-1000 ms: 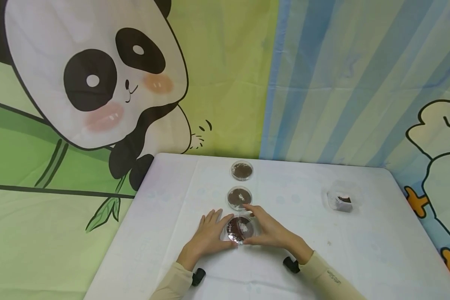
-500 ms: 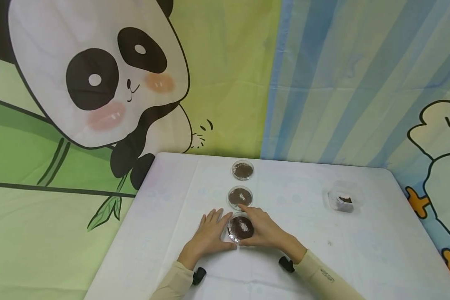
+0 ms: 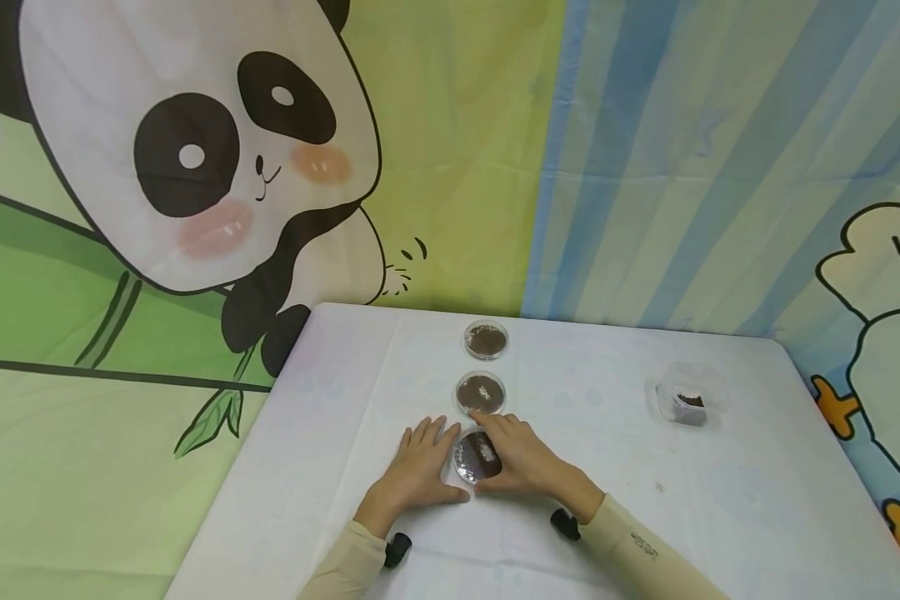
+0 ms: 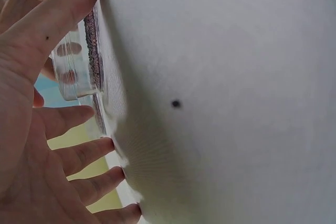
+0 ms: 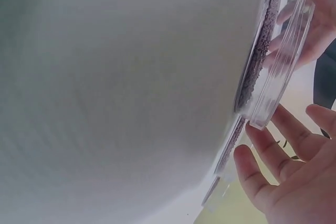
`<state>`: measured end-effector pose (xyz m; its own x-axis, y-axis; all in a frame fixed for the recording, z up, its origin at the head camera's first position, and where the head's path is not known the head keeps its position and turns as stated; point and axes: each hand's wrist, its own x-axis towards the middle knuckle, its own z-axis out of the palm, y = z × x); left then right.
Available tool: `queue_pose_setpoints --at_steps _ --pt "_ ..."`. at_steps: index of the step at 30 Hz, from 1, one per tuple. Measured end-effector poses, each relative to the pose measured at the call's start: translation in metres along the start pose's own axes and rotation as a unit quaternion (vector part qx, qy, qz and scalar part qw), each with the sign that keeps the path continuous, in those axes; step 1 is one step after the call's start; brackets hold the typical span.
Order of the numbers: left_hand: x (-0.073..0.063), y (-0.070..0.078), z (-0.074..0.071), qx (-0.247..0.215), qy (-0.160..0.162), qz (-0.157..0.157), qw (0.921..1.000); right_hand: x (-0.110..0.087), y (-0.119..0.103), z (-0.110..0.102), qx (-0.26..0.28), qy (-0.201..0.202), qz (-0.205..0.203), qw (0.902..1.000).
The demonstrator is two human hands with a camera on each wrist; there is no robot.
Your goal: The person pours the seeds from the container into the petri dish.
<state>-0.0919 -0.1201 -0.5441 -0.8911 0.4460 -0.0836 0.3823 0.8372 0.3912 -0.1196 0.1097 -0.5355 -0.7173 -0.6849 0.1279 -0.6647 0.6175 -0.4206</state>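
Observation:
A round clear petri dish (image 3: 467, 467) of dark brown granules sits on the table in the head view, between both hands. A clear lid (image 5: 283, 66) lies over it, standing higher than the granules in the right wrist view. My right hand (image 3: 523, 458) holds the lid from the right, thumb on the near side and index finger on the far side. On the left, my left hand (image 3: 416, 468) spreads its fingers beside the dish. In the left wrist view its thumb (image 4: 79, 1) lies close to the dish edge, and the other fingertips reach the tabletop.
Two more petri dishes with brown granules, a middle dish (image 3: 465, 393) and a far dish (image 3: 486, 342), line up behind. A clear plastic box (image 3: 671, 392) with a small tub of dark granules (image 3: 690, 410) stands at the right. A printed cloth backdrop (image 3: 450, 167) hangs behind the white table (image 3: 570, 533).
My right hand has moved left, bringing the lid from partly over the dish to across it. My left hand stays nearly in place, its thumb slightly farther from the dish.

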Motion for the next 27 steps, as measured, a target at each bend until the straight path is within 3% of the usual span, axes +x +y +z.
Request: queue_pose_setpoints --at_steps 9,16,21,27 --pt "0.001 0.0 0.001 0.001 -0.007 0.0 1.0 -0.001 -0.002 0.001 -0.021 -0.02 0.006 0.9996" --pt "-0.003 0.001 -0.002 -0.016 -0.01 0.001 0.9998 -0.006 -0.003 -0.001 -0.005 -0.034 0.017 0.9993" --pt "-0.008 0.0 -0.004 -0.015 -0.001 0.0 0.9999 -0.017 -0.004 -0.012 0.024 0.0 0.03 0.9992" --pt "-0.012 0.001 -0.012 -0.022 0.038 0.001 0.9991 -0.041 0.004 -0.027 0.062 0.064 0.06 0.9942"
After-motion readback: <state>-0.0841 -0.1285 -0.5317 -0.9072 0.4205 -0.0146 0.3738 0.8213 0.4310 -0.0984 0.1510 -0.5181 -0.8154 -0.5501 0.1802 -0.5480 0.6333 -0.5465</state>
